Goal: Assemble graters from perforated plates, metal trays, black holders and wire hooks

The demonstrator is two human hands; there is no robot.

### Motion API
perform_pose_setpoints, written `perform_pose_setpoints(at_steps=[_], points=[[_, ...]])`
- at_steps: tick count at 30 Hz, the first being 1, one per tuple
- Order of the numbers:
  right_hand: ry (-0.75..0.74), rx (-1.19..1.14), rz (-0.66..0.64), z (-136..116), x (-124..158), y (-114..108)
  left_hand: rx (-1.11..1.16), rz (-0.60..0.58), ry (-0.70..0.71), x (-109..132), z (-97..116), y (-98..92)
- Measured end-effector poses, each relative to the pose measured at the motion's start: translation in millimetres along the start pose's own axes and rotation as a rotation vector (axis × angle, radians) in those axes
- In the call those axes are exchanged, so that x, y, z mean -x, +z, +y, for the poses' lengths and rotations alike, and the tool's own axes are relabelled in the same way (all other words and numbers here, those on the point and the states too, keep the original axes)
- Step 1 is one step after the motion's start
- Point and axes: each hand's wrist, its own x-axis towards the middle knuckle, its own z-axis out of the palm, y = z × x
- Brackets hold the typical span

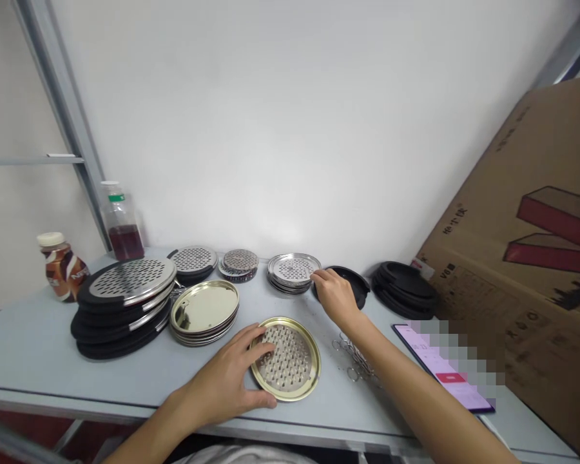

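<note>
A round tin lid with a gold rim lies near the table's front edge, with a metal grater disc inside it. My left hand grips the lid's left side, fingertips over the rim and disc, thumb by the lower edge. Farther back, my right hand reaches to a stack of round metal grater discs. Its fingers are closed at the right edge of the top disc; the fingertips are partly hidden. Left of the lid stands a stack of gold tin lids.
Black-rimmed graters are piled at left, beside a brown bottle and a bottle of dark red liquid. Black round holders, wire rings, a phone and a large carton are at right.
</note>
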Motion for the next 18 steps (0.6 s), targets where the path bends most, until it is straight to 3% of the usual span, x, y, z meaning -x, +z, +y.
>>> perform_pose_setpoints(at_steps=[6,11,12,15,18], points=[[0.092,-0.226,0.163,-2.3,-0.2,-8.4,-0.004,0.003,-0.018,-0.1,-0.7,1.1],[0.208,-0.520,0.261,-3.5,21.1,-37.4,0.016,0.011,-0.019,0.3,0.6,0.7],[0.224,-0.617,0.249,-3.1,30.9,-43.9,0.025,0.021,-0.020,0.5,0.5,1.1],[0.449,-1.344,0.098,-2.4,64.9,-54.5,0.050,0.050,-0.017,0.6,-0.1,3.2],[0.670,-1.760,-0.205,-5.0,91.1,-46.0,0.059,0.093,-0.007,-0.2,-0.7,5.2]])
